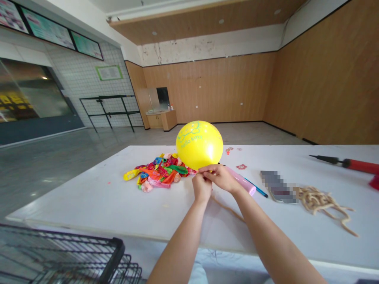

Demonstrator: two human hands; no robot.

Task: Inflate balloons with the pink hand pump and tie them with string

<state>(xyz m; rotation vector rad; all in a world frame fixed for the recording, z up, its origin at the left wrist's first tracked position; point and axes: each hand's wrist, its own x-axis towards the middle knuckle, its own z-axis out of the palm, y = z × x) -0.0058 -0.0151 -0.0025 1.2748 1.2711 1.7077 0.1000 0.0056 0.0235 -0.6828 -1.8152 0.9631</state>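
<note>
A blown-up yellow balloon (199, 145) with green "hello kitty" print stands upright above the table, its neck down at my fingers. My left hand (202, 186) is closed in a pinch right under it. My right hand (219, 177) reaches in from the other side, its fingertips pinched together at the balloon's neck and touching the left hand. A tan cord (227, 208) trails from beneath my hands toward the right forearm; which fingers hold its end is hidden. Beside the left hand lies a pile of uninflated, many-coloured balloons (161, 173).
On the white table (97, 197), right of my hands, are a pink cylinder (244, 182), a blue pen (257, 187), a blurred phone (278, 187), a heap of tan cord (318, 200) and a red-and-black pump (352, 164). A black wire cart (117, 252) stands at the front left.
</note>
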